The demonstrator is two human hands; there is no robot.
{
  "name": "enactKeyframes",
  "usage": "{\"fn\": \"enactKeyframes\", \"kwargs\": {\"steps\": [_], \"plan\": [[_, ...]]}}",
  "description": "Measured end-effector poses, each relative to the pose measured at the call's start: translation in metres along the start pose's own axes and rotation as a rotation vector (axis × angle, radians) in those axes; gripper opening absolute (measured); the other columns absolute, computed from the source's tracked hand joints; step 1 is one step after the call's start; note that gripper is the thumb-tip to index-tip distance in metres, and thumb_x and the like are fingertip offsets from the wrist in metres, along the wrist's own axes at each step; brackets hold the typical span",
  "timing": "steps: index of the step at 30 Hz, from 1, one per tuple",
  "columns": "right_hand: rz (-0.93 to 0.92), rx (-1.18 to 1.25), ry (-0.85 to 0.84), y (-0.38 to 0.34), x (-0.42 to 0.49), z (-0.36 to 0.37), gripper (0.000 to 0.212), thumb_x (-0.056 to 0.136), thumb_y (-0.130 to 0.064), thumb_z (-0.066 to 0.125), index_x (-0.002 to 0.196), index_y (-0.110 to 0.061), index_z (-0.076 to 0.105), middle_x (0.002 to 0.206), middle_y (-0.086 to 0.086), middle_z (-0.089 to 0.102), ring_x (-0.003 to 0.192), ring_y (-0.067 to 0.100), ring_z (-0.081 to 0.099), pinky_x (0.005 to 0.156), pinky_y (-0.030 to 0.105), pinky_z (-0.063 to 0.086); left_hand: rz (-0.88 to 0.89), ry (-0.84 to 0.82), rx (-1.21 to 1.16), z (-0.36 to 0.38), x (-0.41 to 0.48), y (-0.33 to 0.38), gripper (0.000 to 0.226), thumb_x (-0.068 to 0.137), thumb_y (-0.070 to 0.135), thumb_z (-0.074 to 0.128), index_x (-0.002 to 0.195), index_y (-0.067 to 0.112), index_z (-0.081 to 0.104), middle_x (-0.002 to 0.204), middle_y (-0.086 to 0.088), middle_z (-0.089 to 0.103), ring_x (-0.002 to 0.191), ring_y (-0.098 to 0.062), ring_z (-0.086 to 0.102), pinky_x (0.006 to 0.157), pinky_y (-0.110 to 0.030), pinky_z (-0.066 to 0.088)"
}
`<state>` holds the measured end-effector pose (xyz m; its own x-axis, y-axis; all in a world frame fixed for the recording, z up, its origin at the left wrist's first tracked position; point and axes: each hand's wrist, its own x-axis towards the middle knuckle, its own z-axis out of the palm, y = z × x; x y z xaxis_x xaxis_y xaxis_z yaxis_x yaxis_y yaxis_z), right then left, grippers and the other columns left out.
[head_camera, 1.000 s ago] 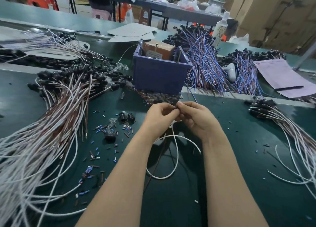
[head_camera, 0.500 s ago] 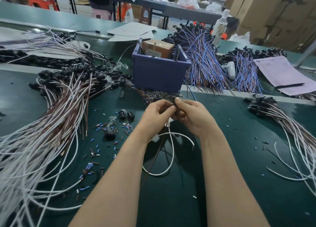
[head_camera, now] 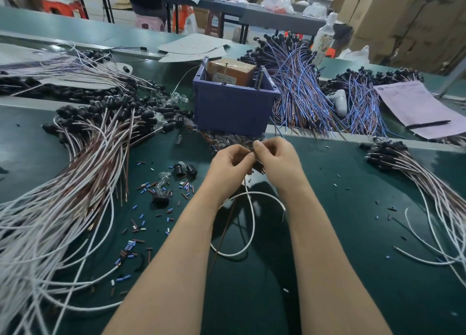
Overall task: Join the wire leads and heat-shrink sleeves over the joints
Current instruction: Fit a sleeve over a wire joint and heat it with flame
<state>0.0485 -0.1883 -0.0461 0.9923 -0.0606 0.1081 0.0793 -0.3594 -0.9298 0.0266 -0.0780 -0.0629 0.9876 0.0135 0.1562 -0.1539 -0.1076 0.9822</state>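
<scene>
The lead is a thin white wire (head_camera: 253, 223) with a thinner brown wire (head_camera: 225, 236) beside it. The white one hangs from the fingers, curls into one open loop on the green desk (head_camera: 353, 271), and crosses itself just below the wrists. The brown one runs straight down through that loop toward the near edge. The top ends of both meet at the fingertips, and the joint itself is too small and too covered to make out.

The left grip (head_camera: 230, 167) is curled and pinches the wire ends between thumb and forefinger. The right grip (head_camera: 277, 163) pinches the same spot from the other side, so the fingertips of the two touch. They are held over the middle of the desk close to its far edge, just in front of the blue bin (head_camera: 232, 107). Loose sleeve bits (head_camera: 141, 226) lie scattered to the left of the arms.

Compared with a second ago, both grips sit closer to the bin's front wall, and the loop has followed them toward the far edge. The pinch is unchanged, with both grips closed on the same point.
</scene>
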Motion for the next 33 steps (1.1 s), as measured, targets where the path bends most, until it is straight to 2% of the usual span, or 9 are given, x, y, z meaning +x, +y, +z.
{"fn": "enactKeyframes", "kwargs": {"steps": [2,4,9,15,20,24,26,31,33], "plan": [[0.001,0.045,0.023,-0.001,-0.001,0.004,0.016,0.096,-0.019,0.054,0.081,-0.013,0.054,0.073,0.002,0.057,0.073,0.018,0.056,0.076,0.04,0.05,-0.01,-0.003,-0.011,0.0,-0.001,0.002,0.015,0.095,0.012,0.053,0.093,0.001,0.063,0.051,0.013,0.058,0.05,0.004,0.049,0.054,-0.008,0.039],[0.064,0.263,-0.026,-0.001,0.0,0.003,0.021,0.098,-0.014,0.051,0.078,-0.006,0.053,0.067,0.008,0.054,0.065,0.024,0.052,0.069,0.043,0.046,-0.007,-0.025,-0.028,-0.001,-0.002,0.004,0.017,0.096,0.013,0.053,0.095,0.0,0.064,0.057,0.007,0.056,0.049,0.004,0.047,0.054,-0.009,0.038],[0.198,0.54,-0.143,-0.004,0.001,0.005,0.036,0.1,-0.009,0.045,0.065,-0.001,0.048,0.044,0.004,0.048,0.034,0.01,0.044,0.038,0.017,0.036,-0.032,-0.035,-0.077,-0.005,-0.004,0.006,0.014,0.095,0.011,0.053,0.09,-0.001,0.061,0.054,0.002,0.049,0.042,0.001,0.042,0.047,-0.01,0.034],[0.164,0.225,-0.187,0.001,0.01,-0.006,0.032,0.096,-0.019,0.054,0.067,-0.005,0.055,0.052,0.001,0.045,0.048,0.012,0.032,0.047,0.02,0.03,-0.043,-0.008,-0.094,-0.004,-0.004,0.004,0.015,0.095,0.008,0.052,0.095,-0.003,0.062,0.058,0.0,0.054,0.041,0.003,0.045,0.047,-0.007,0.034],[0.286,0.438,-0.156,0.001,0.006,-0.001,0.033,0.097,-0.015,0.052,0.066,-0.005,0.05,0.057,0.005,0.04,0.05,0.013,0.03,0.043,0.019,0.027,-0.015,-0.025,-0.095,-0.004,-0.005,0.006,0.01,0.094,0.004,0.052,0.087,0.0,0.057,0.057,-0.001,0.052,0.039,0.003,0.043,0.045,-0.008,0.032],[0.043,-0.007,0.059,-0.006,0.005,0.012,0.031,0.095,-0.022,0.056,0.066,-0.011,0.056,0.056,-0.003,0.055,0.062,0.021,0.054,0.062,0.033,0.046,-0.031,0.03,-0.104,-0.004,0.0,0.004,0.014,0.094,0.007,0.052,0.083,0.002,0.059,0.056,0.002,0.052,0.042,0.003,0.046,0.05,-0.009,0.036],[-0.016,-0.094,0.133,-0.008,0.005,0.016,0.028,0.095,-0.025,0.055,0.07,-0.013,0.057,0.063,-0.002,0.058,0.066,0.018,0.058,0.067,0.031,0.047,-0.045,0.045,-0.123,-0.004,0.001,0.003,0.017,0.094,0.008,0.052,0.079,0.004,0.059,0.055,0.004,0.052,0.043,0.002,0.047,0.051,-0.011,0.038],[0.248,0.332,0.091,-0.005,0.012,0.025,0.036,0.097,-0.018,0.051,0.062,-0.009,0.052,0.056,0.004,0.049,0.049,0.016,0.046,0.051,0.027,0.039,-0.057,0.065,-0.15,-0.002,0.003,0.001,0.017,0.092,0.008,0.055,0.075,0.008,0.058,0.051,0.007,0.052,0.041,0.003,0.046,0.048,-0.007,0.036],[0.31,0.308,0.187,-0.006,0.022,0.016,0.038,0.098,-0.019,0.049,0.062,-0.009,0.047,0.057,0.004,0.041,0.049,0.015,0.036,0.049,0.028,0.028,-0.053,0.042,-0.079,-0.001,0.001,-0.001,0.016,0.089,0.008,0.056,0.073,0.01,0.058,0.05,0.008,0.052,0.041,0.002,0.044,0.048,-0.009,0.035]]}}
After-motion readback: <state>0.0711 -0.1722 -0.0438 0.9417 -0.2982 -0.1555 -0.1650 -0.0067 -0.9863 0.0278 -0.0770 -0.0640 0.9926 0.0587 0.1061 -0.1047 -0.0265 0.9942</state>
